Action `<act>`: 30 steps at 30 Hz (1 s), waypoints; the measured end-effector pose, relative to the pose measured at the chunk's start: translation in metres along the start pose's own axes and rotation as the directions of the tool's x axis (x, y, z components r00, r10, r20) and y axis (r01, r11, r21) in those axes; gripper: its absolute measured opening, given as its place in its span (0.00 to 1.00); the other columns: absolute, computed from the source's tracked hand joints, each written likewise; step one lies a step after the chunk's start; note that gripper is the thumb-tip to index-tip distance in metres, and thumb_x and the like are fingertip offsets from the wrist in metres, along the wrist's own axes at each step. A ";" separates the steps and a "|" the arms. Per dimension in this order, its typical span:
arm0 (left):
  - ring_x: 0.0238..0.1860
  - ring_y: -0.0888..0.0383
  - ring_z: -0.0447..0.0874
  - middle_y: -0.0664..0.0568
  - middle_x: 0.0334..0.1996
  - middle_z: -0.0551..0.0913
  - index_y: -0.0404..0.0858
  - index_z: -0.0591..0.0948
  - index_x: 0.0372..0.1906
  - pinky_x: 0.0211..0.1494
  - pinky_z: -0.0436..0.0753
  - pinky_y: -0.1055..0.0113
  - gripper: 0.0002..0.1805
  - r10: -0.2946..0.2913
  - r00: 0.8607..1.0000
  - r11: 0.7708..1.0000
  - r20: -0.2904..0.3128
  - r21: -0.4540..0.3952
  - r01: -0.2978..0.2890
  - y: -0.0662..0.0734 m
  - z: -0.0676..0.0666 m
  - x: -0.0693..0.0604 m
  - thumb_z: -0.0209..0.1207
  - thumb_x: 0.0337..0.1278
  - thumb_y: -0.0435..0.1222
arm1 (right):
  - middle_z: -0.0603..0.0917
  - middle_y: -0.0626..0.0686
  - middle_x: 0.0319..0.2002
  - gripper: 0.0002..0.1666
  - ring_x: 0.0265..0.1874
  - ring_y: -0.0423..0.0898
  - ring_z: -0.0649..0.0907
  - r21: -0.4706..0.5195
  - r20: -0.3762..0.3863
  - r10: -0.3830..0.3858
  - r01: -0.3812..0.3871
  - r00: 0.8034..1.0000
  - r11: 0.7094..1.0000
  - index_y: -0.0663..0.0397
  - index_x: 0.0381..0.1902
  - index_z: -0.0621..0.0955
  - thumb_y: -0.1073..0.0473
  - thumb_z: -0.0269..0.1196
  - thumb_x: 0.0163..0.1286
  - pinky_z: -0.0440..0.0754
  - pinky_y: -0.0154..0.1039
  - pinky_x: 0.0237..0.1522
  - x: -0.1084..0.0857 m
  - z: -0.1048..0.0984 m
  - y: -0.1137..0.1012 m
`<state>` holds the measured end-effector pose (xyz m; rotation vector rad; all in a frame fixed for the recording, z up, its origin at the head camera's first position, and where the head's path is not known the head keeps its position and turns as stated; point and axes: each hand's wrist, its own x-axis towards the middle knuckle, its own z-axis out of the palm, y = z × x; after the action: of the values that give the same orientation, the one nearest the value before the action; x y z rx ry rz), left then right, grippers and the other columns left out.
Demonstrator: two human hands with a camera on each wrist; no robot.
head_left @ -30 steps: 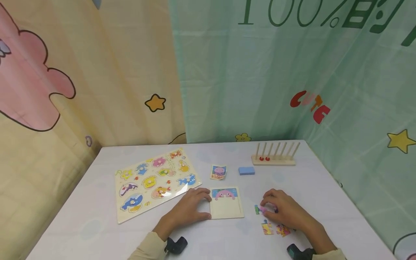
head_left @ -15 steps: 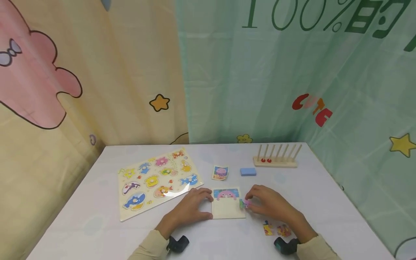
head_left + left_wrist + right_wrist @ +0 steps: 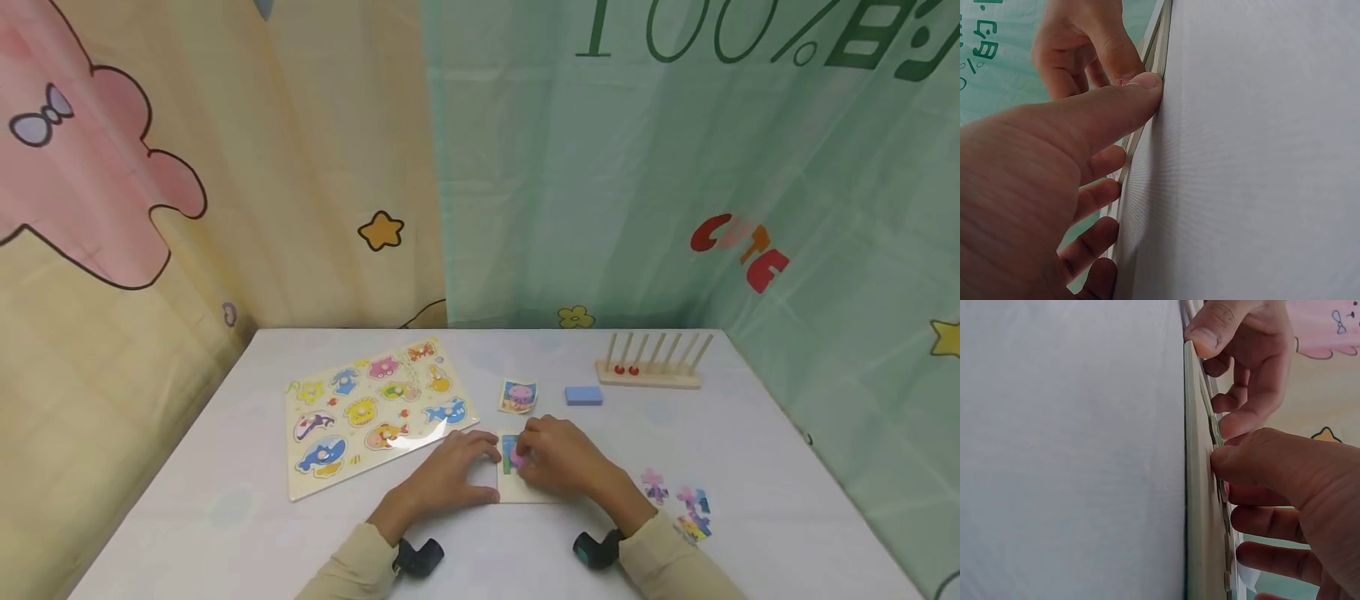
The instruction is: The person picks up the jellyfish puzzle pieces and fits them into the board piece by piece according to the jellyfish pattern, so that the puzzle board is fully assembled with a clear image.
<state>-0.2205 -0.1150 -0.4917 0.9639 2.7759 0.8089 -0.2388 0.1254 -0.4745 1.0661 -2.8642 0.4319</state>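
The left hand (image 3: 448,477) rests its thumb and spread fingers along the left edge of a small wooden puzzle board (image 3: 517,492). With thumb and fingertips, the right hand (image 3: 572,465) pinches a green and pink puzzle piece (image 3: 507,461) at the board's left part, covering much of the board. In the left wrist view, the left thumb and fingertips of the left hand (image 3: 1022,181) touch the board's edge. The right wrist view shows the right hand (image 3: 1316,487) close over the board (image 3: 1195,487); the piece's exact seating cannot be told.
Loose puzzle pieces (image 3: 654,486) lie right of the right forearm. A large animal puzzle board (image 3: 341,454) is at the left. Behind the small board are a picture card (image 3: 518,397), a blue block (image 3: 583,396) and a peg rack (image 3: 652,380) with red beads.
The right hand has moved left from the loose pieces onto the small board, bringing the green and pink piece with it. The left hand stays at the board's left edge. The head view has shifted slightly.
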 end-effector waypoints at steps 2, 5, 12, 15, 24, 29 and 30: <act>0.67 0.52 0.69 0.56 0.67 0.74 0.50 0.81 0.53 0.70 0.68 0.53 0.24 -0.006 1.000 1.000 0.006 -0.003 0.006 0.000 0.000 0.000 0.72 0.53 0.53 | 0.78 0.38 0.32 0.10 0.33 0.38 0.75 -0.006 0.009 -0.001 0.001 1.000 1.000 0.43 0.37 0.87 0.50 0.75 0.59 0.79 0.36 0.38 -0.001 0.001 0.000; 0.67 0.52 0.69 0.55 0.67 0.74 0.49 0.81 0.54 0.70 0.67 0.53 0.25 -0.001 1.000 1.000 0.004 0.004 0.001 0.001 0.000 0.000 0.72 0.53 0.52 | 0.78 0.39 0.33 0.10 0.33 0.38 0.75 -0.008 0.001 -0.011 0.011 1.000 1.000 0.44 0.36 0.87 0.51 0.75 0.59 0.79 0.36 0.37 -0.002 -0.001 -0.001; 0.68 0.51 0.68 0.54 0.67 0.74 0.48 0.81 0.54 0.72 0.65 0.51 0.25 0.003 1.000 1.000 -0.001 0.006 -0.003 0.001 -0.002 -0.001 0.72 0.53 0.52 | 0.78 0.40 0.35 0.11 0.35 0.39 0.75 0.010 0.008 0.000 0.000 1.000 1.000 0.45 0.39 0.86 0.52 0.75 0.59 0.80 0.37 0.39 -0.003 -0.002 -0.004; 0.68 0.50 0.68 0.54 0.67 0.74 0.48 0.81 0.53 0.73 0.63 0.50 0.25 0.008 1.000 1.000 -0.002 0.008 -0.008 0.001 -0.001 -0.001 0.72 0.54 0.52 | 0.78 0.40 0.36 0.12 0.36 0.39 0.76 0.026 0.009 -0.004 0.003 1.000 1.000 0.45 0.41 0.87 0.53 0.75 0.60 0.80 0.37 0.40 -0.003 -0.002 -0.003; 0.68 0.50 0.68 0.54 0.67 0.74 0.48 0.81 0.54 0.72 0.65 0.50 0.24 0.019 1.000 1.000 -0.009 0.001 -0.019 0.001 -0.003 -0.001 0.72 0.54 0.51 | 0.82 0.43 0.39 0.08 0.39 0.40 0.79 -0.003 -0.009 -0.119 0.119 0.993 0.993 0.46 0.41 0.90 0.55 0.73 0.64 0.81 0.37 0.44 -0.002 -0.002 0.000; 0.68 0.50 0.68 0.54 0.67 0.74 0.48 0.81 0.54 0.72 0.65 0.51 0.24 0.006 1.000 1.000 0.006 -0.002 -0.006 0.002 -0.002 -0.001 0.72 0.54 0.52 | 0.83 0.45 0.42 0.11 0.41 0.42 0.80 -0.061 0.083 -0.126 0.131 0.989 0.989 0.45 0.46 0.90 0.54 0.72 0.66 0.81 0.39 0.48 -0.004 -0.008 -0.006; 0.68 0.51 0.68 0.54 0.67 0.74 0.48 0.81 0.54 0.72 0.65 0.50 0.24 0.004 1.000 1.000 0.007 -0.006 -0.004 0.002 -0.002 -0.001 0.72 0.54 0.52 | 0.83 0.45 0.43 0.12 0.43 0.43 0.80 -0.084 0.108 -0.124 0.133 0.986 0.988 0.45 0.47 0.90 0.54 0.71 0.67 0.81 0.40 0.49 -0.005 -0.009 -0.008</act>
<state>-0.2193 -0.1156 -0.4891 0.9699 2.7652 0.8119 -0.2303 0.1249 -0.4643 1.2827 -2.8475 0.2424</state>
